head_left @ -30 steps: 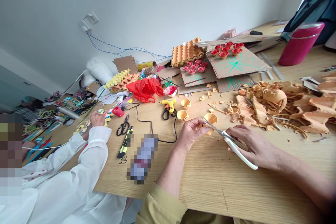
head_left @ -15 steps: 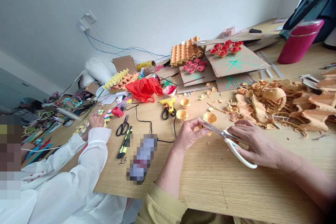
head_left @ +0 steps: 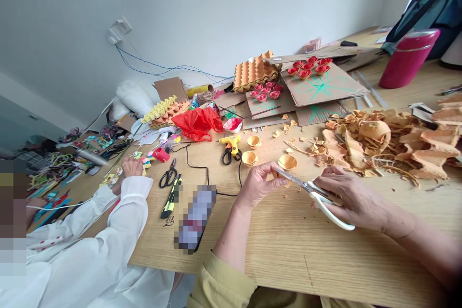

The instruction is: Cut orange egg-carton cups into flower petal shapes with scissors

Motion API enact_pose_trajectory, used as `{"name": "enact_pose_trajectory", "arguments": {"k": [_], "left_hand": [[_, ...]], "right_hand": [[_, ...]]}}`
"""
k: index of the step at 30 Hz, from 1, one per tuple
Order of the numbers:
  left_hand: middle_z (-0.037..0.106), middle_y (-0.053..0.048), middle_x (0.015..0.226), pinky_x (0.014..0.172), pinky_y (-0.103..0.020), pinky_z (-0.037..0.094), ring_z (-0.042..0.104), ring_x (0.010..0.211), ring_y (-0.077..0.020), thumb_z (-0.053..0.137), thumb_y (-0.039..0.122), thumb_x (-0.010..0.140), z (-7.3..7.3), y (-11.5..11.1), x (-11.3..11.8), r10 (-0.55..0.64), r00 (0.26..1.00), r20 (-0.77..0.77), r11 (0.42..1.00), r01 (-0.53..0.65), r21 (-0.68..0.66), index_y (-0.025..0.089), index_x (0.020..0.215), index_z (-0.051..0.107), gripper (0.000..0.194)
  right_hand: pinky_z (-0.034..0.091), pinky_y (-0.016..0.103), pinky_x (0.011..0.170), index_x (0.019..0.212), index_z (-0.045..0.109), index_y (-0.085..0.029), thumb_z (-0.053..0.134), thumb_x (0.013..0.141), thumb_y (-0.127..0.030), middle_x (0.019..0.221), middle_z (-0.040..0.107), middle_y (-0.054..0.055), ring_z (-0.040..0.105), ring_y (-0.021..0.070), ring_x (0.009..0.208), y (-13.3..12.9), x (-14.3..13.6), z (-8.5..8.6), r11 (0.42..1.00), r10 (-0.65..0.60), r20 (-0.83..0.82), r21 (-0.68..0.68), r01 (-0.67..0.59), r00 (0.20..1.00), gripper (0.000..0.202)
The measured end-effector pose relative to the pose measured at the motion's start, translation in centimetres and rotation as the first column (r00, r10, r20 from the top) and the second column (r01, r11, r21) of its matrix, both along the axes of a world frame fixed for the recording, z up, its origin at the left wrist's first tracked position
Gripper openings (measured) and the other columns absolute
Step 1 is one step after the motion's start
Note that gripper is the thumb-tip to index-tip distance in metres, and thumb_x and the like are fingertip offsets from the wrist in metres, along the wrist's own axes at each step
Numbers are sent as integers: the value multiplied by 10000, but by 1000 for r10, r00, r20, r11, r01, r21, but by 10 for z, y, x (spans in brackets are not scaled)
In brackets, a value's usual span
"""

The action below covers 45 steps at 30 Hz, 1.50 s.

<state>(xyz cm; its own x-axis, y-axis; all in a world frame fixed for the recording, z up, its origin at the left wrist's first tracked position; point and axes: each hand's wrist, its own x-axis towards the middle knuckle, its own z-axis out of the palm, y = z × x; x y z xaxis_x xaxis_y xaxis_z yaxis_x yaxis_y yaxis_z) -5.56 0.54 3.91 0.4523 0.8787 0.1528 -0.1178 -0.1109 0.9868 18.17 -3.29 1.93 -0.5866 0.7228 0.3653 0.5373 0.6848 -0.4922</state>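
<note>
We hold a small carton piece (head_left: 287,184) in our left hand (head_left: 262,184), over the counter (head_left: 274,255) and just on our side of a cut carton cup (head_left: 288,162). The left grip is a narrow pinch, thumb against fingertips at the edge of the piece. Our right hand (head_left: 355,199) is wrapped around the scissors (head_left: 308,186) by their white handles, the blades reaching across to the piece beside our left fingertips.

We judge the carton piece to be very light and dry, rough enough not to slip, fairly stiff but quick to tear or crease under a hard squeeze. It is best taken lightly by the wall, on the side away from the blades, with our fingertips tucked back. The scissors should be rigid and heavier, steadiest when held by the loops.

Much of the piece is hidden behind our fingers and the blades, so we cannot tell its full shape or whether the metal is biting into it. Our right hand covers part of the handles, and we cannot see how each finger sits in the loops. Pixel blocks mask a dark-edged object (head_left: 197,219) left of our forearm, and the co-worker (head_left: 86,260) is cut off at the left edge.
</note>
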Motion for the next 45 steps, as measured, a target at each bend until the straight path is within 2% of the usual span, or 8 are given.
{"name": "enact_pose_trajectory", "arguments": {"k": [5,9,18,24,30,34,38,45], "left_hand": [[570,3,723,773,-266,394,495,746,-121,837,425,649,-3,1,3,42,999,18,996,-40,-81,147,726,647,345],[550,18,726,741,-248,390,479,715,-98,851,393,628,-6,1,5,54,998,38,990,-48,-134,145,730,615,357],[563,-2,841,712,-241,399,517,778,-112,841,363,657,-12,-9,17,-72,991,-110,988,56,-145,170,934,574,431],[532,23,766,693,-239,391,493,721,-103,821,358,687,-13,-12,23,-68,979,-192,994,49,-103,177,975,542,440],[582,-28,1003,886,-299,427,558,915,-155,819,217,661,-10,-18,27,-115,981,-157,992,106,-66,220,1216,538,622],[601,-45,1067,896,-303,452,590,945,-161,769,171,690,-14,-18,32,-124,992,1,977,122,-173,229,1243,529,606],[637,-41,984,756,-264,461,612,818,-133,783,215,703,-15,-14,31,-79,980,183,936,136,-324,204,1230,525,587],[585,-9,862,624,-195,389,506,680,-55,883,228,595,-21,-16,36,5,898,440,764,280,-581,150,1047,642,518]], "right_hand": [[409,305,581,742,628,-226,560,913,-407,616,604,17,527,177,582,3,-2,-7,980,-166,-106,-131,151,980,259],[451,314,616,797,662,-219,608,875,-490,703,652,21,577,193,655,4,2,-11,931,-269,-222,-308,194,937,287],[517,330,767,1040,579,-253,715,819,-471,939,680,36,629,217,851,8,-5,-17,839,-316,-543,-543,-39,778,338],[526,305,697,971,590,-241,801,731,-461,869,631,14,618,200,801,7,-16,-16,792,-331,-571,-600,-107,751,387],[468,284,563,943,587,-265,791,710,-508,764,612,-11,540,164,649,5,-21,-6,781,-446,-622,-622,-60,644,395],[441,287,542,948,585,-280,803,692,-484,755,616,-22,521,160,620,6,-18,-4,767,-504,-627,-642,-27,593,393],[443,286,557,943,592,-271,833,658,-460,759,610,-25,528,153,622,5,-19,-3,757,-517,-635,-652,-39,574,419],[452,295,531,949,560,-271,810,671,-529,760,580,-21,506,152,598,1,-25,-4,819,-490,-668,-574,32,560,454]]}}
